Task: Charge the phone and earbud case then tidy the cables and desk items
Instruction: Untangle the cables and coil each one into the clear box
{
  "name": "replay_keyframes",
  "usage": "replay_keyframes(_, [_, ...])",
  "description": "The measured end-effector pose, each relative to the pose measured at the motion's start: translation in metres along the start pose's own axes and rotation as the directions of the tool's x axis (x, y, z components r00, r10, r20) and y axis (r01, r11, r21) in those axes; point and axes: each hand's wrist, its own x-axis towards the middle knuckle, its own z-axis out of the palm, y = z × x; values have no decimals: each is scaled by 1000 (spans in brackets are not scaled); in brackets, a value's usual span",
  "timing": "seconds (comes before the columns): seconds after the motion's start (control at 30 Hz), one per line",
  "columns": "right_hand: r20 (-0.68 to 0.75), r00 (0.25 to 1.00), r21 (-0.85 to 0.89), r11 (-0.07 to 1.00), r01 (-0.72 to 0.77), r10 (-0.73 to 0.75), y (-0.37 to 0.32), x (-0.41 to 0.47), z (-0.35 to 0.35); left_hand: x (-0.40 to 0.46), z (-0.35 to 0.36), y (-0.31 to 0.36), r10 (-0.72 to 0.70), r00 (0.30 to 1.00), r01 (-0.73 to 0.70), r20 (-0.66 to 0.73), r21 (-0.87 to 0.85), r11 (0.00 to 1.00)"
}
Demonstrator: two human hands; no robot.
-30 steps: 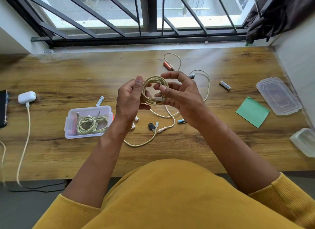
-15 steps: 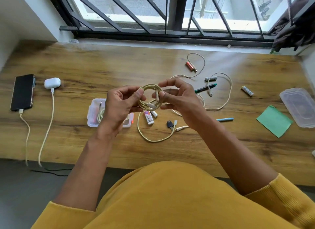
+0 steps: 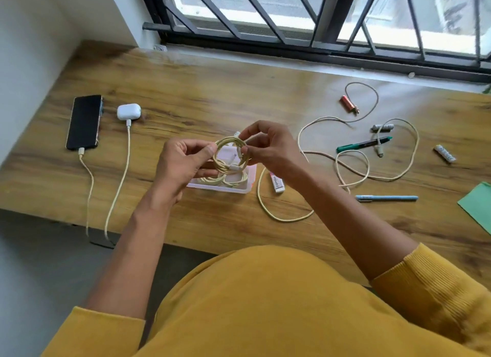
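We see the wooden desk running under a barred window, with a person in yellow sleeves leaning over it. At its left end lies the phone, dark screen up, a cable plugged into its near end and trailing off the desk edge. Just beside it sits the white earbud case, likewise plugged in. Near the middle stands a clear plastic box with coiled cable inside it. Above the box we find both hands: the left hand pinches the left side of a coiled cream cable between thumb and curled fingers, while the right hand grips the coil's right side, its fingers curled round the strands. To the right a loose cream cable sprawls in loops across the desk. Among those loops lie a green marker, a blue pen and a white eraser. Farther right rests a green paper at the frame edge.
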Motion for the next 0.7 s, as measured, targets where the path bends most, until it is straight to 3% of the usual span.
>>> replay_keyframes(0.17, [-12,1000,-270,963,21,-25,16,16,18,4,-16,-14,-72,996,65,42,151,986])
replay_keyframes(0.3, [-68,990,-541,838,68,-124,25,20,29,8,-14,-22,-110,993,98,34,243,965])
replay_keyframes(0.7, [-128,954,-810,584,57,-271,34,19,35,10,9,-32,67,996,-36,-64,399,916])
